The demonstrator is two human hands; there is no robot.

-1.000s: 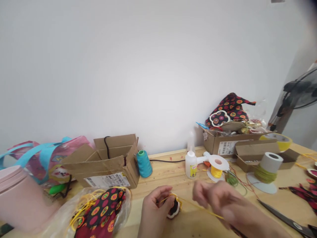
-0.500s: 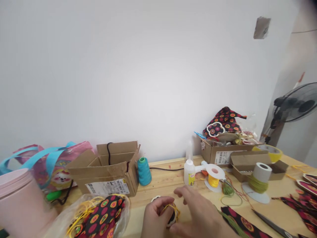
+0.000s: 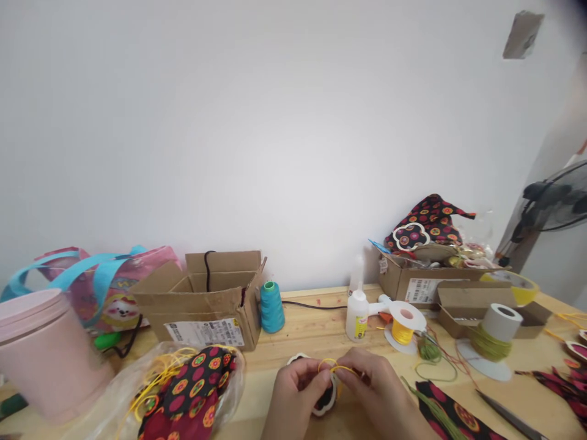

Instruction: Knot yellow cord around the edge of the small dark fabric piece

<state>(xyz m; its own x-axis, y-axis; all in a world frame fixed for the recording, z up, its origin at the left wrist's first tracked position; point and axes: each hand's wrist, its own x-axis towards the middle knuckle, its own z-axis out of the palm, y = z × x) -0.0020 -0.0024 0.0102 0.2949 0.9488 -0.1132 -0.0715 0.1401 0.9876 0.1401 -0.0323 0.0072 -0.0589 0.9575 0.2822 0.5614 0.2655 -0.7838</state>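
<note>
My left hand point(image 3: 293, 397) is closed round a small flower-shaped piece point(image 3: 323, 400), dark in the middle with a white rim, low at the table's front. My right hand point(image 3: 378, 388) pinches a loop of yellow cord point(image 3: 334, 366) that runs over the top of that piece. Both hands meet at the piece, fingertips almost touching. The lower part of both hands is cut off by the frame's bottom edge.
On the wooden table point(image 3: 302, 333) stand a teal thread cone point(image 3: 271, 307), a glue bottle point(image 3: 356, 315), a yellow cord spool point(image 3: 403, 327), a green cord spool point(image 3: 493, 333), open cardboard boxes point(image 3: 206, 302), a pink tub point(image 3: 43, 354), a bag of patterned fabric point(image 3: 188, 388), and scissors point(image 3: 509, 415) at right.
My right hand has come in from the right, where it drew the yellow cord out long, and now pinches a short loop at the piece. The camera has tilted slightly.
</note>
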